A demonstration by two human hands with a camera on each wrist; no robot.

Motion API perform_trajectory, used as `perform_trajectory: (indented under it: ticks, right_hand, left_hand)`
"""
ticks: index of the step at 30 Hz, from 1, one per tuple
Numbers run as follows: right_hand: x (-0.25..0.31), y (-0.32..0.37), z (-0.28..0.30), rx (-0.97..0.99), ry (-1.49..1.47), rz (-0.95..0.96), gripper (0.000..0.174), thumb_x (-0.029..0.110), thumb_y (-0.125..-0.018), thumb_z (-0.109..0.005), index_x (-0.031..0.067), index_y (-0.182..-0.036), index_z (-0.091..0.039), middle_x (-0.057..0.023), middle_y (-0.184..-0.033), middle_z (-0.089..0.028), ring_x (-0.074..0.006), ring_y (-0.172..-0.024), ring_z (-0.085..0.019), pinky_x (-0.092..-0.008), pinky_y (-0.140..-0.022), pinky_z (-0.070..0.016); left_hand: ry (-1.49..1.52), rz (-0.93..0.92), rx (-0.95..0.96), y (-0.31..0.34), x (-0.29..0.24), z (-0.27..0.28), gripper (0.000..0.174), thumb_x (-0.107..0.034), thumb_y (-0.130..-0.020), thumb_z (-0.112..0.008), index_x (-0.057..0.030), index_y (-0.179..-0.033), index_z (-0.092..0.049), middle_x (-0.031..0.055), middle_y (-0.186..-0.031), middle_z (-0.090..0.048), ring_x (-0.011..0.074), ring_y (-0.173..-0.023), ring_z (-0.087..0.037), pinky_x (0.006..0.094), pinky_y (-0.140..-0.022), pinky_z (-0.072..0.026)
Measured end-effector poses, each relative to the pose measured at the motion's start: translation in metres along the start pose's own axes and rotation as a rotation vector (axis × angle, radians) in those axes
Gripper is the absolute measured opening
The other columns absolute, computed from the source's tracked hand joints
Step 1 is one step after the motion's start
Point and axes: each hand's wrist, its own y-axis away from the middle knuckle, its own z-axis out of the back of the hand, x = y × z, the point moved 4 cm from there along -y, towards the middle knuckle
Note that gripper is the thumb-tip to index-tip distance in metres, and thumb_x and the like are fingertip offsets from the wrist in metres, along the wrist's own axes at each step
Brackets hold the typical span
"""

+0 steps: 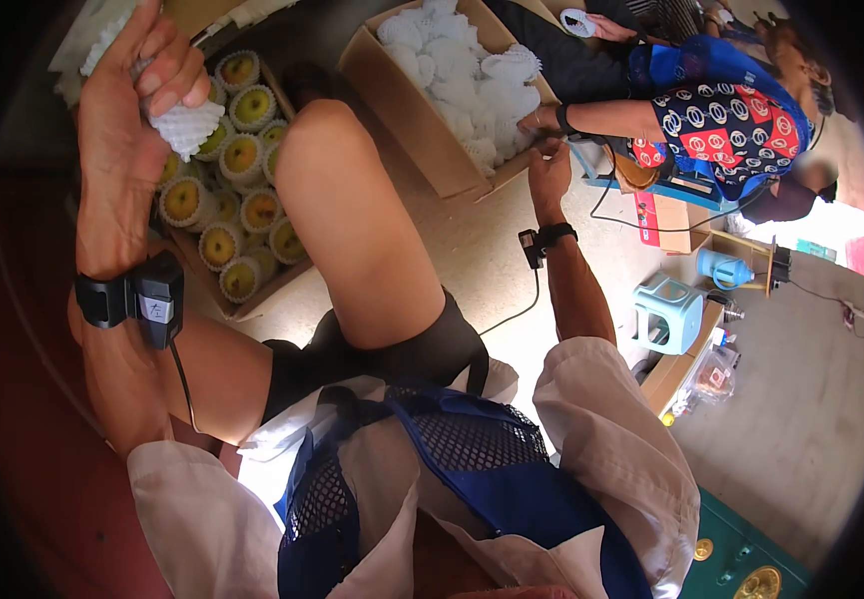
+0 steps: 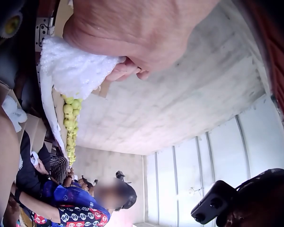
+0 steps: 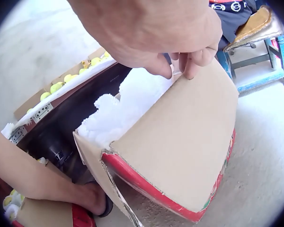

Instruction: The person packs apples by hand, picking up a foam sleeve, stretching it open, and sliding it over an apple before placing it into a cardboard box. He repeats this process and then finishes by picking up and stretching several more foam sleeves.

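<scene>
In the head view my left hand (image 1: 142, 110) is raised at the upper left, its fingers curled round a white foam net (image 1: 188, 128). The left wrist view shows the same foam net (image 2: 75, 68) bunched below my left hand (image 2: 142, 33). My right hand (image 1: 552, 185) is at the near right corner of a cardboard carton (image 1: 402, 115) filled with white foam nets (image 1: 497, 100). In the right wrist view my right hand (image 3: 156, 33) has its fingertips pinched at the top edge of the carton flap (image 3: 184, 127).
A box of apples in foam nets (image 1: 242, 155) stands beyond my left knee. Another person's hand (image 1: 544, 120) touches the carton's right edge, close to my right hand. A light blue stool (image 1: 667, 314) stands to the right, and a cable (image 1: 527, 309) hangs from my right wrist.
</scene>
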Motion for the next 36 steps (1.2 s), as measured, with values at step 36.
perform_trajectory:
  ticks: [36]
  right_hand:
    - [-0.028,-0.103,-0.101,0.446,0.501,-0.180,0.043,0.044,-0.094,-0.056,0.0110,-0.113,-0.076,-0.0170,-0.114,-0.074,-0.0357,-0.112,-0.069,-0.0460,-0.094,-0.0546]
  left_hand:
    - [-0.094,0.067,-0.201,0.000,0.025,0.033,0.043,-0.034,-0.108,-0.054,-0.0177,-0.070,-0.042,-0.0071,-0.052,-0.029,0.0062,-0.042,-0.026,0.0256,-0.047,-0.0293]
